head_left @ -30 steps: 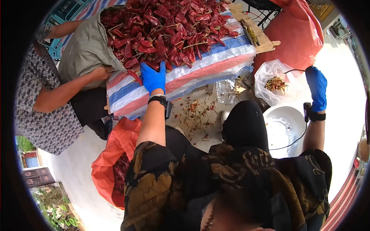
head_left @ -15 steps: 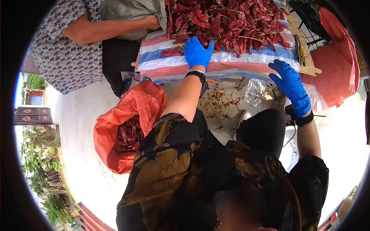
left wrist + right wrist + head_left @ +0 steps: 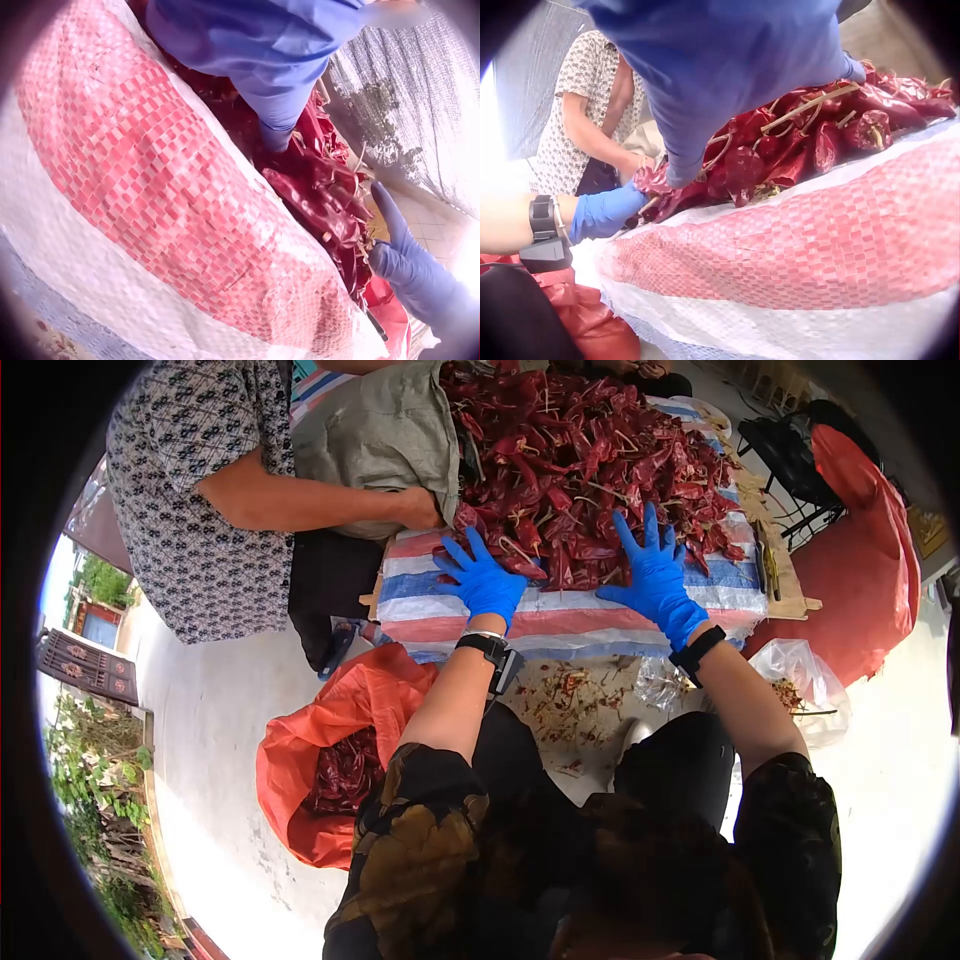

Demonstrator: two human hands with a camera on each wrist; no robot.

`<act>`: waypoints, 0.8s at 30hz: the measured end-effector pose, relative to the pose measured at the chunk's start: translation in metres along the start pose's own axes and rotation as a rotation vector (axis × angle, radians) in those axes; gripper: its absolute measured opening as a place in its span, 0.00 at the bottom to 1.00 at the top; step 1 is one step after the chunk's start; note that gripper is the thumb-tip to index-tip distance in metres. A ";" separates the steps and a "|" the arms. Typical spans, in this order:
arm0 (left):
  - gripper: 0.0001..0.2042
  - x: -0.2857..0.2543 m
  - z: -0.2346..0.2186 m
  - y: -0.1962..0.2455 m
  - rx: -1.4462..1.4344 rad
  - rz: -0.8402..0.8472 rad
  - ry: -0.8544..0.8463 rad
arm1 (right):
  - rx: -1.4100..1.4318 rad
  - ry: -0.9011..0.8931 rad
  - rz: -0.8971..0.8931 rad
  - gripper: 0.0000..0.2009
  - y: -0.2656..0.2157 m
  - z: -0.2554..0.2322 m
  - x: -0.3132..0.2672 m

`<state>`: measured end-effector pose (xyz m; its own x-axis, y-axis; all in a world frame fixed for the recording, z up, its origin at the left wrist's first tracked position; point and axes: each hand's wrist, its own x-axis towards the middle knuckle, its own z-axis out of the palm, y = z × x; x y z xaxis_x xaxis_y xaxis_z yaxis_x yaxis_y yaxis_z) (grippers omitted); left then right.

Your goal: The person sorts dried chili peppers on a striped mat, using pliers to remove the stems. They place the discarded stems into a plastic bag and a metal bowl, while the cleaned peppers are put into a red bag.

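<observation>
A big heap of dried red chillies (image 3: pixel 590 470) with stems lies on a red, white and blue striped woven sheet (image 3: pixel 570 622). My blue-gloved left hand (image 3: pixel 490 582) rests at the heap's near left edge, its fingers spread against the chillies. At the near right edge, my gloved right hand (image 3: pixel 655 582) reaches onto the heap with straight, parted fingers. In the left wrist view, the thumb of the left hand (image 3: pixel 255 52) touches the chillies. The right wrist view has the right hand (image 3: pixel 735 82) arched over chillies, with some fingertips hidden.
Another person's forearm (image 3: pixel 300 500) reaches to a grey sack (image 3: pixel 385 455) at the left of the heap. An orange-red bag (image 3: pixel 300 760) with chillies stands at lower left. A large red sack (image 3: pixel 850 580), a clear plastic bag (image 3: pixel 815 685) and pliers (image 3: pixel 768 565) are at right.
My right hand has come from far right, near the plastic bag, onto the heap's edge. My left hand stays at the edge, its fingers now wider apart. The head view has shifted.
</observation>
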<state>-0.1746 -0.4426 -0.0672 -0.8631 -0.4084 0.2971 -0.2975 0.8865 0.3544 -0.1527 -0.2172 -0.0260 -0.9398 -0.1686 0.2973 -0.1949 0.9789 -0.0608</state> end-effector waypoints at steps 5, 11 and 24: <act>0.56 0.007 0.015 0.001 -0.153 -0.011 -0.162 | -0.023 0.000 0.019 0.51 -0.006 0.019 0.011; 0.55 0.012 0.034 0.023 -0.259 0.117 -0.239 | -0.079 0.038 0.120 0.41 0.010 0.047 0.036; 0.49 -0.007 0.041 -0.009 -0.352 0.334 0.002 | -0.052 0.018 0.081 0.37 0.002 -0.007 0.002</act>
<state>-0.1828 -0.4385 -0.1086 -0.8872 -0.1150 0.4469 0.1518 0.8418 0.5179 -0.1532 -0.2143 -0.0184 -0.9464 -0.0873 0.3109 -0.1034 0.9940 -0.0356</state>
